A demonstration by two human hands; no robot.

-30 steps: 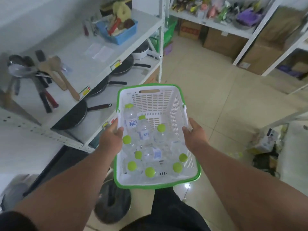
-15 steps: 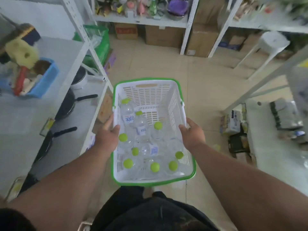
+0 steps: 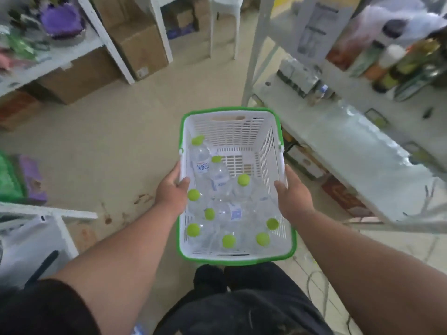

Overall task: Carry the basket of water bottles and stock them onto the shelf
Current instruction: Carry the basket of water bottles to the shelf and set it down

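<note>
I hold a white slatted basket [image 3: 242, 131] with a green rim out in front of me at waist height. Inside it lie and stand several clear water bottles [image 3: 219, 176] with lime-green caps, crowded toward the near and left side. My left hand [image 3: 173, 189] grips the left rim, thumb inside the basket. My right hand [image 3: 291, 194] grips the right rim. A white metal shelf [image 3: 358, 151] runs along the right, its board close to the basket's right edge.
Jars, bottles and packets [image 3: 391, 64] crowd the right shelf's far end. Cardboard boxes [image 3: 135, 47] sit under a back-left shelf holding a purple item [image 3: 61, 20]. A white stool [image 3: 223, 8] stands far back. Beige tiled floor [image 3: 108, 146] lies open to the left.
My view has swung to the right: the shelf with pans slid out on the left and the right-hand shelf came close. Both hands kept their grip on the basket.
</note>
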